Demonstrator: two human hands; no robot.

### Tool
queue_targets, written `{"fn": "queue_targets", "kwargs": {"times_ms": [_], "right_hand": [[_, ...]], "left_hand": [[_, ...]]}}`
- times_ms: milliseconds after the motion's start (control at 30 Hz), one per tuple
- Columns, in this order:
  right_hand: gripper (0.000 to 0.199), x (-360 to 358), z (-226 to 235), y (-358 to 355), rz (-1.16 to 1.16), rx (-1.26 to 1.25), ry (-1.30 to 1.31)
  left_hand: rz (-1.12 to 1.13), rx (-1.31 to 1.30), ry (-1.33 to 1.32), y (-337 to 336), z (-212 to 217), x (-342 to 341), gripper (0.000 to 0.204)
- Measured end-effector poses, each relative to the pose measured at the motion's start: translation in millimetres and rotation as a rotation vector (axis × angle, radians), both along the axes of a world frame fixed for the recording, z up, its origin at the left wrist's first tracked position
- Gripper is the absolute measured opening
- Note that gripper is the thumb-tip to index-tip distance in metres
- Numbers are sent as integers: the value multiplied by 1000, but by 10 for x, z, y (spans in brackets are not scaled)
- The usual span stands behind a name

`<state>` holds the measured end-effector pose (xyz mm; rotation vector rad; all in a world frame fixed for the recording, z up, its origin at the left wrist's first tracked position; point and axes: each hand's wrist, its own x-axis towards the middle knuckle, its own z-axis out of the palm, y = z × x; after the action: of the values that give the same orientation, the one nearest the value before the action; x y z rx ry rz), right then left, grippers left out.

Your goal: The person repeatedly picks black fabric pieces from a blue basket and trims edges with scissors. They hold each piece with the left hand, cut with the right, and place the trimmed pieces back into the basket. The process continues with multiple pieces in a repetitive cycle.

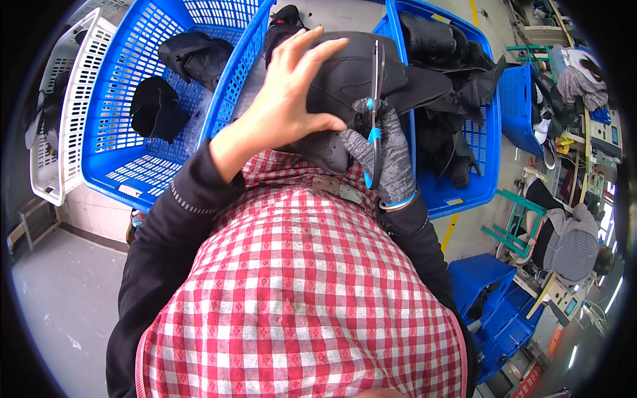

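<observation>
We're likely positioning the black piece (342,73) between hands, right hand (395,158) gripping scissors (375,134), left hand (284,96) spread wide, empty, probably needing a steadying pinch next.

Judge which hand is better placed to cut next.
Likely the right: the gloved right hand holds scissors over the black piece, while the bare left hand, spread open, holds no tool.

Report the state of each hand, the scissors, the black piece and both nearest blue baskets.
Left hand: bare, open, fingers spread
Right hand: gloved, gripping scissors
Scissors: held, blade opening unclear
Black piece: partly covered by hands
Left blue basket: partly filled
Right blue basket: fuller
</observation>
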<state>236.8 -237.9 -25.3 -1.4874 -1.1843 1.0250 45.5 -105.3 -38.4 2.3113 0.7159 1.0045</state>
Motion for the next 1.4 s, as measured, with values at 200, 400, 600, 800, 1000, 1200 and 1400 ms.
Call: {"fn": "queue_targets", "kwargs": {"times_ms": [200,400,600,800,1000,1200,1400], "right_hand": [[32,348,-70,-380,-46,-109,819],[38,266,-152,-995,-162,-393,431],[41,251,-194,-968,-110,-437,116],[42,244,-207,-952,-86,-395,129],[42,237,-193,-932,-74,-388,102],[41,260,-230,-948,-58,-375,118],[42,268,-275,-979,-60,-357,128]], "left_hand": [[-15,-18,160,189,-373,166,118],[91,-28,66,-21,-376,213,112],[133,-37,36,-87,-394,267,111],[142,-28,47,-94,-389,262,111],[158,-43,52,-101,-378,272,110],[160,-52,47,-103,-365,266,109],[162,-54,35,-101,-356,265,109]]}}
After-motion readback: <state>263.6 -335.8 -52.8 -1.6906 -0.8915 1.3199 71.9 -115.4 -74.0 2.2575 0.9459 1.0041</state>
